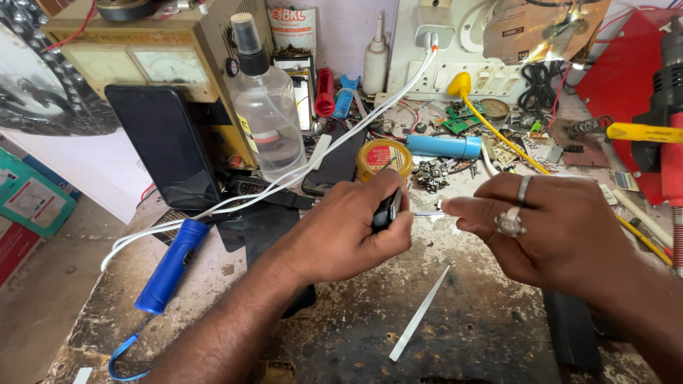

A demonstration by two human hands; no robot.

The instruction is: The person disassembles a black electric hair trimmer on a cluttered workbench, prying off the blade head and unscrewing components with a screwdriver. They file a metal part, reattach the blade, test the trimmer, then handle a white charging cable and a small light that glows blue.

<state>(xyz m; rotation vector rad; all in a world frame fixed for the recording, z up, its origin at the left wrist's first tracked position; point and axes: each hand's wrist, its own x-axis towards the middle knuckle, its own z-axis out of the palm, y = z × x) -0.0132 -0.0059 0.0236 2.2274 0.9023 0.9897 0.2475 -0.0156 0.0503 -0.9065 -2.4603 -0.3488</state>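
Small black part [386, 210] sits pinched in my left hand [341, 231], just above the middle of the worn bench [484, 320]. My fingers are closed tight around it, so I see only its dark edge by my thumb. I cannot tell what kind of part it is.

My right hand [555, 227] is close beside it. Its fingertips are squeezed shut on a thin silver tool [427, 212], and the tip of that tool points at the black part. I cannot tell if the tip touches it. Two rings show on this hand.

Just below my hands lies a long flat metal strip [420, 313], resting loose on the bench. A dark flat block [573, 331] lies under my right wrist.

Behind my left hand stands a round yellow tin [383, 156] with a red label. A light blue tube [442, 146] lies near it, with a small pile of tiny metal bits [430, 174] in between.

Farther left is a clear spray bottle [267, 107] with a black top. A black phone [165, 146] leans up beside it. A white cable [284, 178] runs across the bench from the wall plug down to the left. A blue torch [171, 264] lies by that cable, near my left arm.

On the right, a yellow wire [512, 146] crosses the bench, and a red tool [669, 107] stands at the edge.
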